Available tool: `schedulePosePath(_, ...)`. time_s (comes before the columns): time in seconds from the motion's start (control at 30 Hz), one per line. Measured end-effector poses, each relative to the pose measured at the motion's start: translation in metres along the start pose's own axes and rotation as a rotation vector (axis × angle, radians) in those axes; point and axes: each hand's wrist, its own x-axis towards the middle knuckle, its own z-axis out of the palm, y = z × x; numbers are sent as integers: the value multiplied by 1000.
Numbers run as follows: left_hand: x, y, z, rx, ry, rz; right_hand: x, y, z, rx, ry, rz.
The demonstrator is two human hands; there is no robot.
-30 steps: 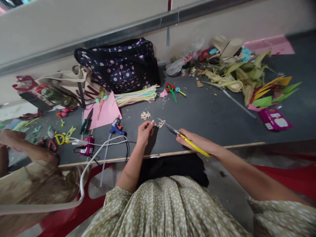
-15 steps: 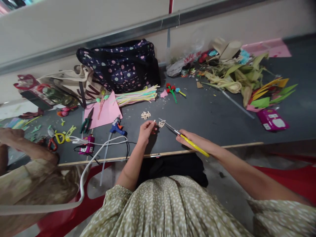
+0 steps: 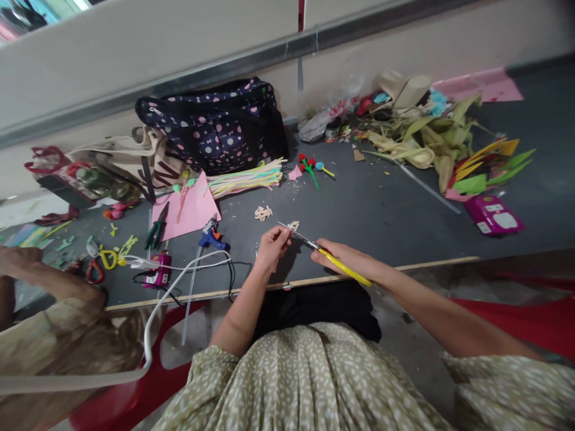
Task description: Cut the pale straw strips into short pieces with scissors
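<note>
My right hand (image 3: 335,256) is wrapped round a pair of scissors (image 3: 344,265) with yellow handles. Their blades point left, over the fingertips of my left hand (image 3: 273,246). That hand is closed in a pinch; what sits between its fingers is too small and covered to make out now. Just beyond the blades lies a small heap of short pale pieces (image 3: 293,225), partly hidden by them. A second heap of similar cut pieces (image 3: 263,213) rests on the dark table (image 3: 359,221), farther to the left.
Left of my hands are a blue glue gun (image 3: 212,234), green-handled pliers (image 3: 157,226), pink paper (image 3: 191,209) and a white cable (image 3: 150,323). Coloured pipe cleaners (image 3: 247,178) lie before a dotted bag (image 3: 215,129). Dry husks (image 3: 426,140) sit right. A co-worker's arm (image 3: 49,278) reaches in.
The scissors have come left and the blades now reach my left fingertips. The pale bit that showed in my left fingers is now hidden. The camera view has shifted slightly.
</note>
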Motion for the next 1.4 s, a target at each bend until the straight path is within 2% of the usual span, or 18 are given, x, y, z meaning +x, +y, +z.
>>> schedulePosePath(0.57,-3,0,7,-61,-68,-87,-2,-9,-2,41,20,26)
schedulePosePath(1.03,3,-9,8,-36,-94,-150,-1,4,6,-16,52,-17)
schedulePosePath(1.4,10,-13,7,-66,-93,-205,8,10,12,-55,85,20)
